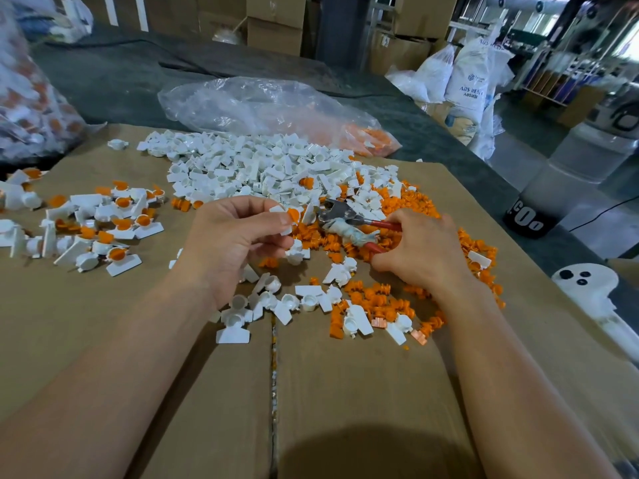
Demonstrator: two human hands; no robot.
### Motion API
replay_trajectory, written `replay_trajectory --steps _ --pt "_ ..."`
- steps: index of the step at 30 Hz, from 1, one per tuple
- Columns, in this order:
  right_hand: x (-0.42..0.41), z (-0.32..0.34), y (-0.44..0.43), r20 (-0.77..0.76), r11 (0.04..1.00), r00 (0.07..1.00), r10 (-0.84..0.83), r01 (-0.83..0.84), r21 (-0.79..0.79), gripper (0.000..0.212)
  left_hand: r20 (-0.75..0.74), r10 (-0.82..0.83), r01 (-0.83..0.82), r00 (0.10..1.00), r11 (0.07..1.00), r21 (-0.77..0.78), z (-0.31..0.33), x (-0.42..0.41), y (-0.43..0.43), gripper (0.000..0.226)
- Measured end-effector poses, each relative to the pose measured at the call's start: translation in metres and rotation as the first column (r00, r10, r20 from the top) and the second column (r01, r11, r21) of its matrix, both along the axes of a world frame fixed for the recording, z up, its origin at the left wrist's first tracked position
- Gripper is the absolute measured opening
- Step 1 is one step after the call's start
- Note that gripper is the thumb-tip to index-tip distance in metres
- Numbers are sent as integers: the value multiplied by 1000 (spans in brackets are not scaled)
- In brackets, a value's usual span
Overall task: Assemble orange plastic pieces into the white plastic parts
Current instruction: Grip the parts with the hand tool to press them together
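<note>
My left hand [238,240] pinches a white plastic part with an orange piece in it [289,216], held just above the cardboard. My right hand [420,250] grips the red handles of a pair of pliers [345,221], whose metal jaws point left toward that part. A large heap of white parts [249,171] lies at the back of the cardboard. Loose orange pieces [390,207] are spread under and around my right hand. A group of assembled white-and-orange parts [103,226] lies to the left.
The work surface is a flattened cardboard box [345,392] with a centre seam. A clear plastic bag [262,105] with orange pieces lies behind the white heap. Another filled bag [31,98] stands at far left. White sacks [463,84] and boxes stand at the back right.
</note>
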State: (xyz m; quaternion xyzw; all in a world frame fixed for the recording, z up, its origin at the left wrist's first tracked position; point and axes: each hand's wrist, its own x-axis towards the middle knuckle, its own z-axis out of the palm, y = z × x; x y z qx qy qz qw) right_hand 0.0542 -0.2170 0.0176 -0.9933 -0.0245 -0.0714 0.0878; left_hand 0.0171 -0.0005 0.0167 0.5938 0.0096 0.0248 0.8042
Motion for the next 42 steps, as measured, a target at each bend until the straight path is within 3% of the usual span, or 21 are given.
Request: replay_trajectory --steps 6,10,15,24,42 --pt "-5 5 6 185 963 979 87 -130 237 35 -11 49 -49 999 998 -42 -1 1 1 16" --pt "-14 10 9 295 931 939 177 -256 258 29 44 171 -170 984 985 -23 -2 1 0 19" --pt "-17 7 19 245 913 923 297 -349 212 34 92 211 -207 973 977 -47 -1 1 -1 17" --pt "-20 5 21 178 905 926 332 -366 216 48 172 212 -215 962 977 1 -3 0 -5 15" --pt "-22 7 21 85 898 924 372 -381 219 33 201 204 -216 958 976 36 -2 -1 -5 16"
